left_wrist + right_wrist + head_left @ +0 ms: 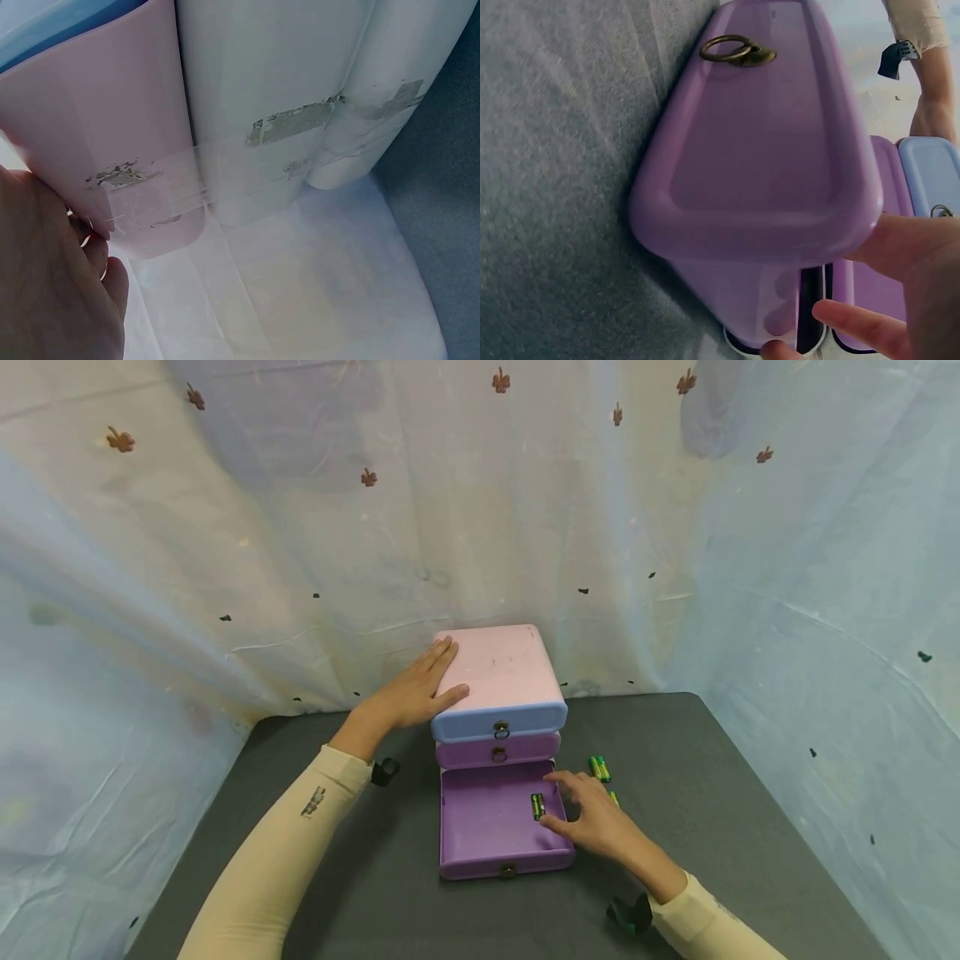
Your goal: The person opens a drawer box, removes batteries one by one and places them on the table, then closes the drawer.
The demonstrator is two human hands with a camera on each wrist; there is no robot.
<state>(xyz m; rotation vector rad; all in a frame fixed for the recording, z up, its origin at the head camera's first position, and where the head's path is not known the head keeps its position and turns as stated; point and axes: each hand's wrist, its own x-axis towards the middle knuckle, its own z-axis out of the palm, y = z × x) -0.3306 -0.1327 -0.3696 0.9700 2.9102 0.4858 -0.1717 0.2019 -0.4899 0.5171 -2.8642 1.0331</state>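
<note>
A small chest of drawers [495, 664] with a pink top stands on the table, its bottom purple drawer [480, 827] pulled out. My left hand [416, 693] rests on the left edge of the pink top, fingers extended; the left wrist view shows it along the pink side [127, 150]. Two green-and-black batteries [537, 807] lie side by side inside the drawer, toward its right wall. My right hand [596, 818] is at that wall, thumb and fingers spread apart beside the batteries with nothing gripped. The right wrist view shows the drawer front [761, 142] with its ring pull.
Outside the drawer, another pair of batteries [599, 768] lies on the dark table [675, 752]. One more battery [614, 797] is partly hidden behind my right hand. Above are a shut purple drawer [525, 750] and a blue one [465, 724]. A patterned curtain [420, 543] hangs behind.
</note>
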